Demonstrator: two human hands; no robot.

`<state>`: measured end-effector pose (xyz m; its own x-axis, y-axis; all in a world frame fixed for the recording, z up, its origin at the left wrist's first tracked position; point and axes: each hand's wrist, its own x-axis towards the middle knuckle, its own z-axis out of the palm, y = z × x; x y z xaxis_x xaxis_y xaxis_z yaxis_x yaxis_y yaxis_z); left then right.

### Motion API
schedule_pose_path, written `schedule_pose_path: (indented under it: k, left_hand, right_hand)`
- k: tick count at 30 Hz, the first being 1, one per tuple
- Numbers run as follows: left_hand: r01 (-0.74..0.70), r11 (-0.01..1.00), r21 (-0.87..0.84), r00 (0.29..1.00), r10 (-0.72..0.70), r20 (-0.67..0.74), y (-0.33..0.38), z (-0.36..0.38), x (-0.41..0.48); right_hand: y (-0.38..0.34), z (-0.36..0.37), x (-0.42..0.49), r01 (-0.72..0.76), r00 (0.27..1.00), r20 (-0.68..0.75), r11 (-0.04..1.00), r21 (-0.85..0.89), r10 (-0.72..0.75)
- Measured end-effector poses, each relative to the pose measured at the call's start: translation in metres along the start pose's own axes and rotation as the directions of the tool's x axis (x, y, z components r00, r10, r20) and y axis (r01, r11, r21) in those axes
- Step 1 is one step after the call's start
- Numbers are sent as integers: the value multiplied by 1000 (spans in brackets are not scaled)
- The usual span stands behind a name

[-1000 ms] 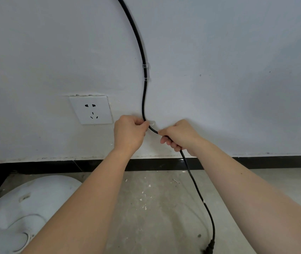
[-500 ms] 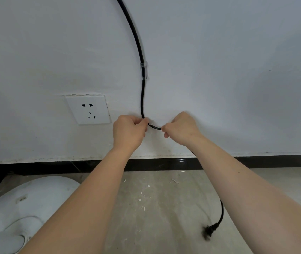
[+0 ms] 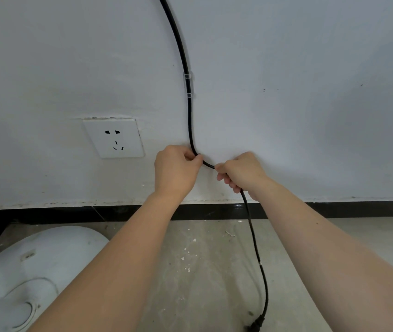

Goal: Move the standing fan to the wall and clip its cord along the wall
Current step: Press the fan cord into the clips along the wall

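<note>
Cord [image 3: 190,121]: one, black, running down the white wall [image 3: 310,68] from the top edge of view, curving right at my hands, then dropping to the floor [image 3: 202,271].

Clip [image 3: 187,83]: one visible, clear plastic, fixed to the wall above my hands, with the cord passing through it.

Hands: two, both bare, both closed on the cord, close together against the wall. My left hand [image 3: 175,170] pinches the cord at the bend, where the downward run turns to the right; whether anything else sits under those fingers I cannot tell. My right hand [image 3: 241,172] grips the cord just beside the left, a short bare stretch of cord showing between them. Below my right hand the cord hangs free.

Plug [image 3: 255,325]: one, black, at the loose end of the cord, near the floor at the bottom edge of view, not in the socket.

Socket [image 3: 114,138]: one, white, set in the wall to the left of my left hand, nothing plugged into it.

Fan base [image 3: 30,267]: one, white and rounded, on the floor at lower left, close to the wall; only part of it shows.

Skirting [image 3: 358,208]: one black strip along the foot of the wall.
</note>
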<state>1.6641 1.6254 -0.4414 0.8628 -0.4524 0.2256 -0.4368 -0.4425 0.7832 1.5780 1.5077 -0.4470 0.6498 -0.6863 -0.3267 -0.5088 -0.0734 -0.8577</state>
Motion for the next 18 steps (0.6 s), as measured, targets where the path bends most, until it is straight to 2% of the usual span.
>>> schedule_pose_path:
  k: [4,8,10,18]
  left_hand:
    - [-23,999,25,998,22,56,-2,-3,3]
    - [-45,998,50,994,40,97,-2,-5,6]
    - [-49,996,68,994,42,105,-2,-5,8]
    - [-103,986,127,989,88,123,-3,-5,9]
  right_hand:
    - [13,0,-3,-15,996,84,997,79,9]
    - [39,-2,-9,-165,951,297,949,269,82]
    - [48,-4,-10,-203,939,333,926,319,91]
    - [36,9,-8,-81,982,177,996,46,71]
